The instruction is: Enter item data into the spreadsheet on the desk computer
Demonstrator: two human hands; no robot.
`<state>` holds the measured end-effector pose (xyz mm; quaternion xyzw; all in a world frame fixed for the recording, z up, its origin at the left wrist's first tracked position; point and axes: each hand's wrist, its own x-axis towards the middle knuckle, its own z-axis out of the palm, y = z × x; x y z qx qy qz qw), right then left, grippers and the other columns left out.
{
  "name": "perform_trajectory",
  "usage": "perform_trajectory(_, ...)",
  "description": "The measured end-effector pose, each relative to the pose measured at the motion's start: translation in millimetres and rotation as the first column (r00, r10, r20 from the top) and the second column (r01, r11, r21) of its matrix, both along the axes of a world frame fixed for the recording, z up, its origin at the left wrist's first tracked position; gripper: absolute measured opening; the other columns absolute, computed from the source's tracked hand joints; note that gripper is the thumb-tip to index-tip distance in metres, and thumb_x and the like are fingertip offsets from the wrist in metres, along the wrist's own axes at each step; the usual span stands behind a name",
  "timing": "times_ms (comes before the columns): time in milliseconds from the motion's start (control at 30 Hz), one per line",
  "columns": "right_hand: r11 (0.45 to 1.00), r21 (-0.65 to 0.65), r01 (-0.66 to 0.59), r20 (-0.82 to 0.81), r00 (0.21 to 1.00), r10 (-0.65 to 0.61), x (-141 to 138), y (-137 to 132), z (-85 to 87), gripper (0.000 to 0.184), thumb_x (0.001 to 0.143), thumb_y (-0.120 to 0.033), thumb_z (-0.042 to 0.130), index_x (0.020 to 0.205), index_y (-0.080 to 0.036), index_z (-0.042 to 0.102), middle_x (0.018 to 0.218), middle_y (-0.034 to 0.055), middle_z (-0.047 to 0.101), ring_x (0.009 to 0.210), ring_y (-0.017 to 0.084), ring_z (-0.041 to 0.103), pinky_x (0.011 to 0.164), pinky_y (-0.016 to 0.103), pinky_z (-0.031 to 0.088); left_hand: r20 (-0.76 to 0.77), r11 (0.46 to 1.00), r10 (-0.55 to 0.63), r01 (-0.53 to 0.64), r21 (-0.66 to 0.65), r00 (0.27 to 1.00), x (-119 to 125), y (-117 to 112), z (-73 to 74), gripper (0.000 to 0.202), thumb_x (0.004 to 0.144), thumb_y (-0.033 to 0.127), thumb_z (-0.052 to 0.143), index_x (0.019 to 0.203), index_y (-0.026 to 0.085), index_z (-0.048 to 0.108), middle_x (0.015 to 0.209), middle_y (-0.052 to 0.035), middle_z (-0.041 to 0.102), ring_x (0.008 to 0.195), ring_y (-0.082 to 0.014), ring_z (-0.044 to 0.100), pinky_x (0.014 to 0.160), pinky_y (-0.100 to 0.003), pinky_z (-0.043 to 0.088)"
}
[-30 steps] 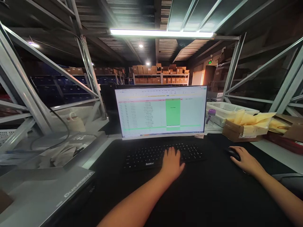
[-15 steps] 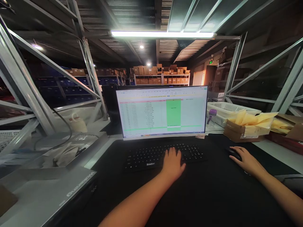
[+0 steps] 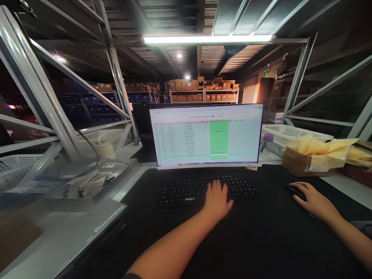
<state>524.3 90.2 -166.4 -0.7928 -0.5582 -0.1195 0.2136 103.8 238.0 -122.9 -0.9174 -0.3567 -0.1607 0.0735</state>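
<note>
My left hand (image 3: 217,200) lies flat on the black keyboard (image 3: 186,190), fingers stretched over the keys right of its middle. My right hand (image 3: 314,200) is cupped over a black mouse (image 3: 295,191) on the black desk mat (image 3: 250,240), fingers curled on top of it. Behind the keyboard stands a monitor (image 3: 207,135) showing a spreadsheet with a green column.
A grey box (image 3: 66,232) and a tray of crumpled wrapping (image 3: 87,182) sit at the left. At the right are a cardboard box of yellow envelopes (image 3: 316,155), a white basket (image 3: 287,133) and a purple-capped bottle (image 3: 266,143). Metal rack struts (image 3: 43,93) flank the desk.
The view has shifted a little to the left, so everything sits further right in the picture. Both hands stay where they were on the keyboard and the mouse.
</note>
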Motion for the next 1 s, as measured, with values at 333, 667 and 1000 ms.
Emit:
perform_trajectory(333,0.995,-0.084,0.050,-0.001,0.999,-0.050,-16,-5,15.2,0.054,0.084,-0.049,0.041,0.130,-0.025,0.056,0.136,0.0106,0.046,0.119,0.026,0.054,0.105,0.038,0.044,-0.002,1.000,-0.002,0.002,-0.014,1.000,0,-1,2.6,0.068,0.091,0.054,0.048,0.145,0.012,0.044,0.154,-0.0243,0.039,0.143,-0.0365,0.035,0.118,-0.053,0.028)
perform_trajectory(667,0.997,-0.068,0.037,-0.008,0.999,-0.037,-11,-4,10.5,0.054,0.084,-0.049,0.043,0.130,-0.026,0.056,0.136,0.0102,0.047,0.116,0.027,0.055,0.101,0.041,0.046,-0.019,0.999,-0.007,0.006,-0.035,1.000,-1,-2,6.2,0.069,0.092,0.054,0.047,0.145,0.012,0.043,0.154,-0.0236,0.038,0.144,-0.0367,0.034,0.118,-0.054,0.027)
perform_trajectory(1000,0.995,-0.068,0.074,0.008,0.997,-0.073,-17,-4,13.9,0.059,0.084,-0.048,0.038,0.134,-0.021,0.052,0.133,0.0125,0.047,0.120,0.027,0.054,0.105,0.039,0.044,-0.025,1.000,0.008,-0.008,-0.015,1.000,1,-1,4.1,0.069,0.092,0.056,0.047,0.146,0.013,0.043,0.155,-0.0217,0.039,0.144,-0.0358,0.034,0.118,-0.053,0.027)
